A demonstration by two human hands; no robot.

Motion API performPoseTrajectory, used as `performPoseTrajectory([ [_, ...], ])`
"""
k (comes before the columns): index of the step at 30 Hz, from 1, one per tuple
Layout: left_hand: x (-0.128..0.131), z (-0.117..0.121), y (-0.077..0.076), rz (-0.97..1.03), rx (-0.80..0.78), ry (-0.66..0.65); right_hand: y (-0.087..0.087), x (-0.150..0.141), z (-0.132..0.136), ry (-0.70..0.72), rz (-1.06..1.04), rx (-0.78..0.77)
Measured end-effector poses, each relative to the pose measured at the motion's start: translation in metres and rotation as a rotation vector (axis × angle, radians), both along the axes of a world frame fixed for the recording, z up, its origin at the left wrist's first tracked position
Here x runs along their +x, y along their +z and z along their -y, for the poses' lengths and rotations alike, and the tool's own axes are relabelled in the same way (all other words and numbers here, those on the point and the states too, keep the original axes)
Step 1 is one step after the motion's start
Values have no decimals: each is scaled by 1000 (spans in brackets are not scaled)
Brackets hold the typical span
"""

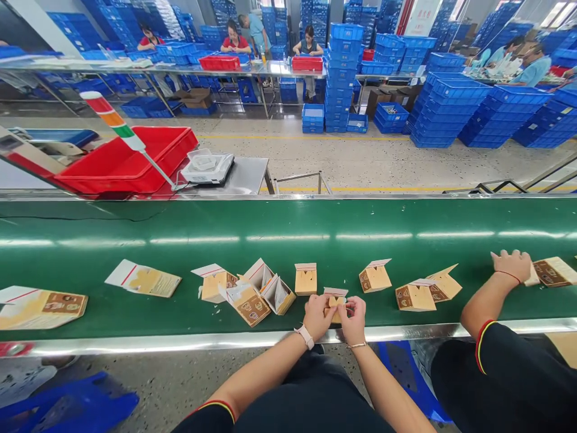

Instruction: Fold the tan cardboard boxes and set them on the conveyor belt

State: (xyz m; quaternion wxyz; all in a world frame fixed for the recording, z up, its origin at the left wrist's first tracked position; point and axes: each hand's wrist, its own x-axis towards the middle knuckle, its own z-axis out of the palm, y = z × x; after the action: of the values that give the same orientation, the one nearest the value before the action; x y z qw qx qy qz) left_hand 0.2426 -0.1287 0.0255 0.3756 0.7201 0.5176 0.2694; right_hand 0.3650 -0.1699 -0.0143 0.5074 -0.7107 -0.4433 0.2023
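Note:
Both my hands grip one small tan carton point(336, 302) at the near edge of the green conveyor belt point(288, 240). My left hand point(318, 317), with a pale watch on the wrist, pinches its left side. My right hand point(354, 320), wearing a thin bracelet, pinches its right side. Several more small cartons with open flaps lie on the belt, among them one point(306, 279) just beyond my hands and one point(375, 276) to the right. Flat unfolded cartons point(143, 279) lie further left.
A co-worker's hand point(512, 265) on my right rests on another carton point(553, 272). Beyond the belt stand a red bin point(126, 159), a scale point(208, 168) and a signal light pole point(118, 125). Stacks of blue crates point(451, 108) and seated people fill the hall behind.

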Motion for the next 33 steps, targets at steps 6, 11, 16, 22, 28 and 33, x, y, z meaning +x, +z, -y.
performPoseTrajectory([
  [6,-6,0,5,0,-35,-37,11,33,0,235,191,15],
  [11,-7,4,-4,50,-28,-145,26,58,9,418,536,-78],
  [16,-6,2,-1,-28,-35,-249,47,67,-11,628,765,-376],
  [22,7,-7,8,-160,16,-341,37,78,-26,742,476,-200],
  [28,23,-15,24,-307,45,-441,6,79,-10,508,18,4],
  [33,38,-15,22,-289,72,-379,7,55,-1,202,-183,-12],
])
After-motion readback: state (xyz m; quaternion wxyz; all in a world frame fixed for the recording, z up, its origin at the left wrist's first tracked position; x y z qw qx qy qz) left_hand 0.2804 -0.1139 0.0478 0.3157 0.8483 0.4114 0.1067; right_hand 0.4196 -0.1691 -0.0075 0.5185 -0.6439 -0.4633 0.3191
